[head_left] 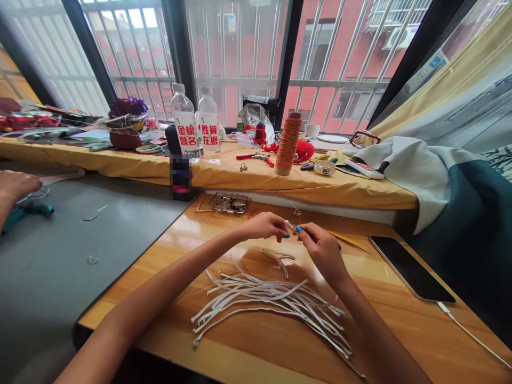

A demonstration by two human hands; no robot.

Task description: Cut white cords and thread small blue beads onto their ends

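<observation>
My left hand and my right hand meet above the wooden table, fingertips pinched together. Between them they hold a small whitish piece, too small to name for certain. Below my hands lies a pile of several white strips, spread across the table. One bent white strip lies apart, just under my hands.
A black phone with a white cable lies at the right. A small metal tray sits behind my hands. The yellow-covered ledge holds two water bottles, an orange thread spool and red pliers. Another person's hand rests at the far left.
</observation>
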